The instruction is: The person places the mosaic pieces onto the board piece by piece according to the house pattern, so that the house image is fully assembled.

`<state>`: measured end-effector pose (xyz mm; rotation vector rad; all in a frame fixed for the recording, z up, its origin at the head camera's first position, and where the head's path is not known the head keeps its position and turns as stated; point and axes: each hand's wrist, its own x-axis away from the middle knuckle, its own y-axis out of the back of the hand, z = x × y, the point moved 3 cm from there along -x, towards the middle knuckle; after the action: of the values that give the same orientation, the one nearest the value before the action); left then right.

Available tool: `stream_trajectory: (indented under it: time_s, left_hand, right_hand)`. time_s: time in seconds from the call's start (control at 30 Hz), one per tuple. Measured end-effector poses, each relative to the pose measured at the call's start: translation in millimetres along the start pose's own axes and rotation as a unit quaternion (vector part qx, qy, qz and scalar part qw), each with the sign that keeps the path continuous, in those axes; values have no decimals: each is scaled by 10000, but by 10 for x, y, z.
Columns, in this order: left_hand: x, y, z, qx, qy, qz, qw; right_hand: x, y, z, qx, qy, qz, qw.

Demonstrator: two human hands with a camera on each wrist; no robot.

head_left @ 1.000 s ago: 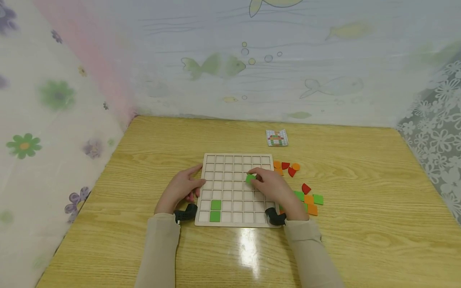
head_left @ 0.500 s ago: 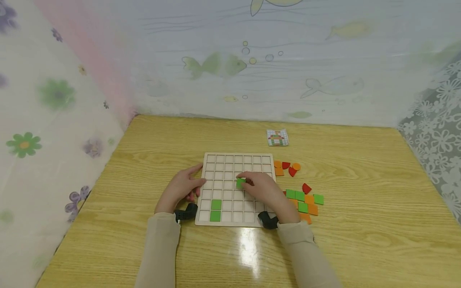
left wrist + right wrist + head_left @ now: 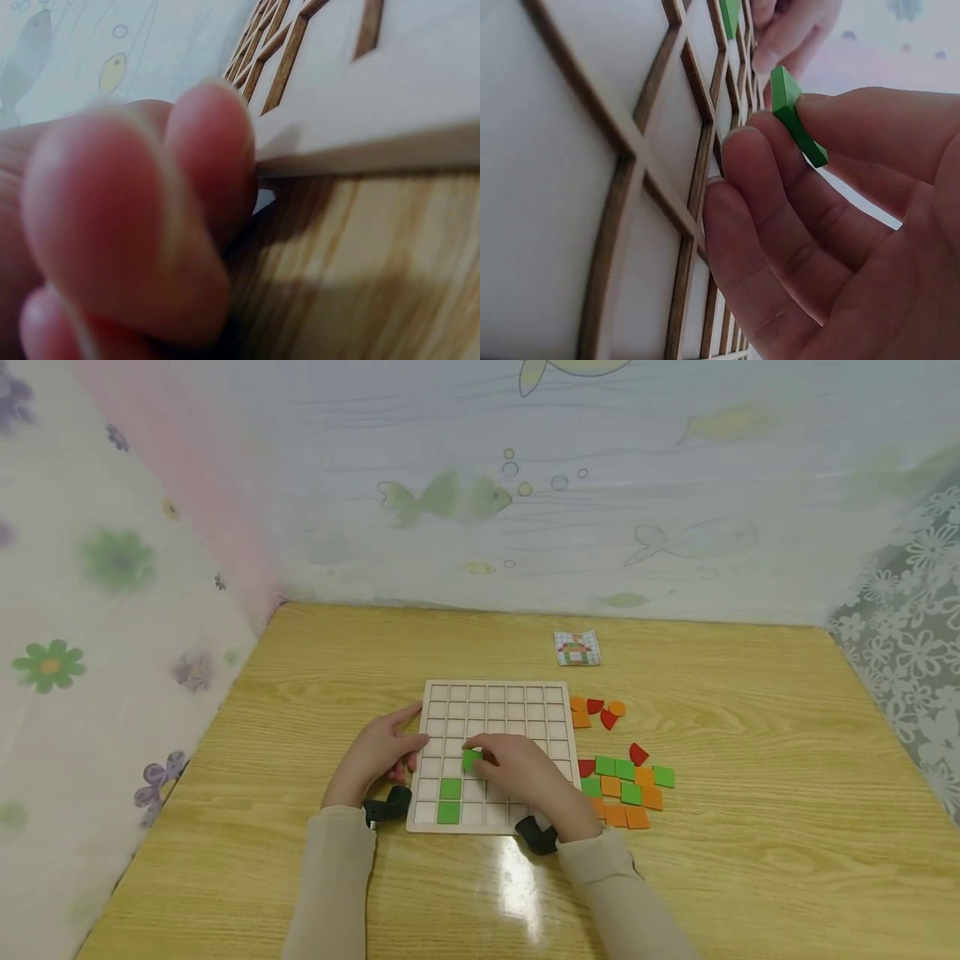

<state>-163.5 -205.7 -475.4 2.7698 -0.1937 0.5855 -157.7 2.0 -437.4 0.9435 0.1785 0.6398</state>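
A pale wooden grid board (image 3: 495, 691) lies on the table, with two green square tiles, one (image 3: 450, 788) directly above the other (image 3: 448, 812), set in cells at its lower left. My right hand (image 3: 517, 768) pinches another green square tile (image 3: 472, 760) between thumb and fingers, over the board's middle-left cells. In the right wrist view this tile (image 3: 786, 101) is tilted and held apart from the grid, with the other fingertips near the board surface. My left hand (image 3: 378, 752) touches the board's left edge with thumb and index finger; its remaining fingers (image 3: 112, 225) are loosely bent beside the edge.
Right of the board lie several loose tiles: green squares (image 3: 623, 769), orange squares (image 3: 637, 817), red quarter-circles (image 3: 638, 753) and orange rounds (image 3: 617, 708). A small printed pattern card (image 3: 577, 648) lies behind the board. A patterned curtain (image 3: 465, 552) hangs along the table's back edge.
My right hand has moved left and toward me across the board, carrying the green tile. More of the loose tiles at the right now show. The left hand has stayed in place.
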Motion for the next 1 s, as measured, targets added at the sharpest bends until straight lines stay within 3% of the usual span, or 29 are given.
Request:
stream_trajectory:
  time_s: [0.3,1.0]
  left_hand:
    - [1,24,10,-141,-95,33,9998]
    - [-14,16,8,-239,-67,-6,9997]
  right_hand:
    - [-74,-101,103,335,227,-75,9992]
    - [-133,-164,141,369,-84,-381,9986]
